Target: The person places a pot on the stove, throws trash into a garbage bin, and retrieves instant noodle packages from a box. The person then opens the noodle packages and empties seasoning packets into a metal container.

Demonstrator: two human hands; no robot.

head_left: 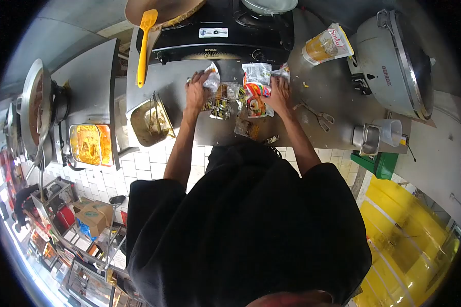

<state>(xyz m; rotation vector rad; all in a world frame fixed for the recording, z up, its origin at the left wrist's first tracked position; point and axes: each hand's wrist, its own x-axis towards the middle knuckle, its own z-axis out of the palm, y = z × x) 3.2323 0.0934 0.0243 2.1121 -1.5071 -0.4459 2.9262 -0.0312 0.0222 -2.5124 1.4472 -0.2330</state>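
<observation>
"How is the left grip [195, 94] set?"

"Its fingers are seen partly bent, laid against a white wrapper [213, 79] just to its right; whether the wrapper is pinched cannot be told"

"And the right grip [280, 96]?"

"It is rested over the bench [351, 110], its fingers loosely curled at the printed packets [256, 89] just to its left. The packets are touched, but how firmly they are held cannot be made out"

"What is found between the two grips?"

"Small dark wrappers [221, 109] are scattered there, nearer the left grip. A clear wrapper [246, 128] is seen closer to the body than either grip"

"And farther out?"

"A metal tray [137, 127] is placed to the left of the left grip. To the right of the right grip, a pair of scissors [323, 121] is laid flat; beyond it, a yellow pouch [321, 48] is stood near the stove [207, 43], which is set ahead of both grips"
</observation>
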